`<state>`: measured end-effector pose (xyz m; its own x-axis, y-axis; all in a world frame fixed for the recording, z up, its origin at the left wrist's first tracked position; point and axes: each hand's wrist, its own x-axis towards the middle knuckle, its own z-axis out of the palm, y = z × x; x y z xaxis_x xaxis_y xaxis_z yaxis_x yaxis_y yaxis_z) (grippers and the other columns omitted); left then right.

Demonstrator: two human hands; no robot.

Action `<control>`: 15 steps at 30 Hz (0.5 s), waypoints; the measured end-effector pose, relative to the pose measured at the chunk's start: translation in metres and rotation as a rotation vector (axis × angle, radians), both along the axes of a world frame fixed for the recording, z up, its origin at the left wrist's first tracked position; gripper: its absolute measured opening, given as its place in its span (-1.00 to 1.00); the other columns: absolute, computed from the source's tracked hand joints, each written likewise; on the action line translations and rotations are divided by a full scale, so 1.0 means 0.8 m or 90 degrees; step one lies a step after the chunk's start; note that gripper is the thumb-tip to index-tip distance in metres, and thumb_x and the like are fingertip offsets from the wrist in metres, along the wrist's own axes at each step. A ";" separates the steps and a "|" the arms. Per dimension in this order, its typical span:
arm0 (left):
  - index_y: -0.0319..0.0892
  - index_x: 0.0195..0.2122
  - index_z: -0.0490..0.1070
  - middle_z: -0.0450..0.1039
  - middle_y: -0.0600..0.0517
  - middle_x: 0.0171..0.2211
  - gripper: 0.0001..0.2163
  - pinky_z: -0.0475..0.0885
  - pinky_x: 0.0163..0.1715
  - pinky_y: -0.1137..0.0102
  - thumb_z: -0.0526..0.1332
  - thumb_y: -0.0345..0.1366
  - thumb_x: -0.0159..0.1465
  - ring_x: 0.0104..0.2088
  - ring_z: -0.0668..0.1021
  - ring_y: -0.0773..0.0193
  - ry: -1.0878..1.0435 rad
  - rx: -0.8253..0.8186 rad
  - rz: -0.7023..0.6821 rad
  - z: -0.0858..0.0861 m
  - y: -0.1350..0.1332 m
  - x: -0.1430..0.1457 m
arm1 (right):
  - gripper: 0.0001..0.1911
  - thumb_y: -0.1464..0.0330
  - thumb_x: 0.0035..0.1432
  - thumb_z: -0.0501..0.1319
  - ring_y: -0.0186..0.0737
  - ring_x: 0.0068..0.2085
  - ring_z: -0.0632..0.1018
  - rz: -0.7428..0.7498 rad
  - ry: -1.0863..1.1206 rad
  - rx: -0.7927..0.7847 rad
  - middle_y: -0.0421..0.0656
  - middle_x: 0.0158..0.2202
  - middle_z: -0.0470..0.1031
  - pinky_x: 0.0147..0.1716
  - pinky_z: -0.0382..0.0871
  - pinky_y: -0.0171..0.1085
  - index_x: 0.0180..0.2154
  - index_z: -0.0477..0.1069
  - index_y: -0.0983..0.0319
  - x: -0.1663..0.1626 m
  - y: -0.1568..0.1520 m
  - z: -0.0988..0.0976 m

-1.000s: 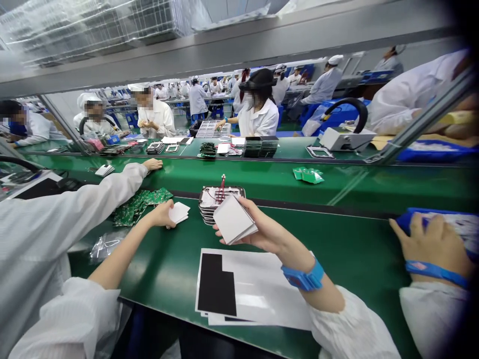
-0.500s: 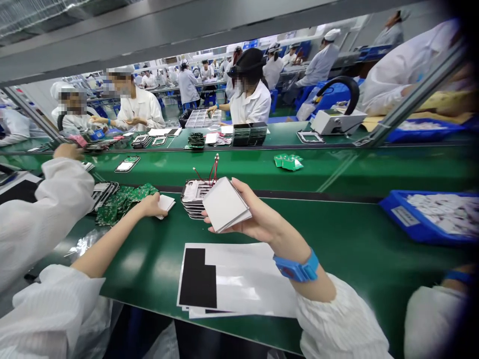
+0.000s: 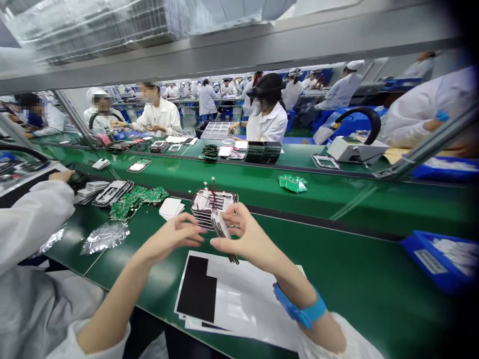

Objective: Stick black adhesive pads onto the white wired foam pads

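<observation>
My right hand (image 3: 250,240), with a blue wrist strap (image 3: 299,306), holds a thin stack of white square pads (image 3: 220,228), tipped nearly on edge so that pale and dark layers show. Close on its left is my left hand (image 3: 175,235), open, its fingers loosely bent and nothing in them. A few white square pads (image 3: 171,208) lie on the green bench behind my left hand. Just behind the held stack stands a pile of white, black-rimmed frames (image 3: 198,204) with red wires rising from it. White sheets (image 3: 247,301) with a black patch lie below my hands.
Green circuit boards (image 3: 138,197) and further frames (image 3: 112,192) lie at the left, near a clear plastic bag (image 3: 105,237). A co-worker's sleeve (image 3: 33,224) reaches in there. A blue bin (image 3: 441,259) of white parts stands right. A metal beam crosses above.
My left hand has let go of the white pads by the circuit boards and come right, toward my right hand. My right hand has turned its stack from face-up to nearly edge-on. The view has shifted.
</observation>
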<state>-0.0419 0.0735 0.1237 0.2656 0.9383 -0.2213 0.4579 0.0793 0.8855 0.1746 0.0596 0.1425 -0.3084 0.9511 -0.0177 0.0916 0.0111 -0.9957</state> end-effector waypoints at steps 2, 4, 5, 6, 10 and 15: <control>-0.09 -0.15 0.28 0.52 0.01 -0.22 -0.70 0.43 -0.13 0.19 0.27 -0.16 0.14 -0.23 0.59 0.18 -0.384 -0.186 -0.051 -0.006 -0.022 0.014 | -0.40 0.27 -0.16 0.47 -0.12 0.01 0.45 0.027 -0.030 0.049 -0.15 -0.04 0.40 0.01 0.32 -0.07 -0.18 0.13 0.11 0.000 -0.014 0.007; -0.10 -0.15 0.33 0.53 0.02 -0.28 -0.65 0.42 -0.15 0.17 0.34 -0.24 0.05 -0.25 0.58 0.14 -0.657 -0.332 -0.119 -0.013 -0.029 0.027 | -0.40 0.33 -0.12 0.45 -0.12 0.06 0.43 0.056 -0.044 0.080 -0.19 -0.01 0.40 0.00 0.34 -0.11 -0.13 0.12 0.08 0.002 -0.025 0.013; -0.11 -0.15 0.35 0.54 0.02 -0.32 -0.66 0.41 -0.17 0.17 0.34 -0.24 0.04 -0.26 0.59 0.12 -0.722 -0.367 -0.154 -0.016 -0.029 0.033 | -0.39 0.36 -0.11 0.44 -0.13 0.08 0.42 0.061 -0.051 0.088 -0.20 0.01 0.39 -0.02 0.36 -0.14 -0.12 0.11 0.06 0.004 -0.028 0.016; -0.11 -0.15 0.38 0.55 0.01 -0.33 -0.67 0.41 -0.18 0.19 0.34 -0.24 0.04 -0.26 0.59 0.10 -0.761 -0.383 -0.189 -0.017 -0.027 0.039 | -0.38 0.37 -0.10 0.44 -0.13 0.09 0.41 0.063 -0.058 0.091 -0.21 0.03 0.38 -0.05 0.39 -0.18 -0.11 0.10 0.04 0.006 -0.031 0.018; -0.11 -0.14 0.42 0.59 -0.01 -0.30 -0.67 0.39 -0.22 0.28 0.37 -0.26 0.05 -0.27 0.60 0.11 -0.789 -0.386 -0.236 -0.007 -0.018 0.064 | -0.37 0.36 -0.08 0.44 -0.14 0.13 0.39 0.051 -0.081 0.088 -0.23 0.07 0.36 -0.18 0.45 -0.27 -0.10 0.08 0.01 0.016 -0.032 0.023; -0.18 -0.17 0.44 0.60 -0.05 -0.37 -0.64 0.42 -0.31 0.36 0.41 -0.20 0.02 -0.31 0.62 0.11 -0.710 -0.361 -0.171 0.021 -0.015 0.087 | -0.32 0.35 -0.11 0.46 -0.11 0.20 0.32 0.011 -0.100 0.123 -0.19 0.11 0.30 -0.13 0.44 -0.26 -0.07 0.08 0.00 0.028 -0.032 0.026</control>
<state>0.0279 0.0614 0.1405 0.7307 0.6741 -0.1075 -0.4466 0.5912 0.6716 0.1967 0.0339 0.1636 -0.3319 0.9362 0.1158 0.2429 0.2035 -0.9485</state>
